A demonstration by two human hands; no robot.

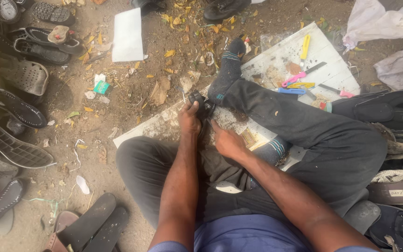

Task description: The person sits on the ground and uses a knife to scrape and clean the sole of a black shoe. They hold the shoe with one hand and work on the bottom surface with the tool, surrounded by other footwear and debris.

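Observation:
I sit on the ground with legs in dark trousers and socks. My left hand grips a small black shoe part held against my outstretched leg. My right hand rests beside it, fingers closed near the black piece; whether it holds a tool is hidden. Both hands meet just below my sock-clad foot.
A white board under my leg carries yellow, pink and blue cutters. Worn sandals and shoes line the left; dark soles lie at the bottom, more footwear on the right. White paper and dry leaves litter the dirt.

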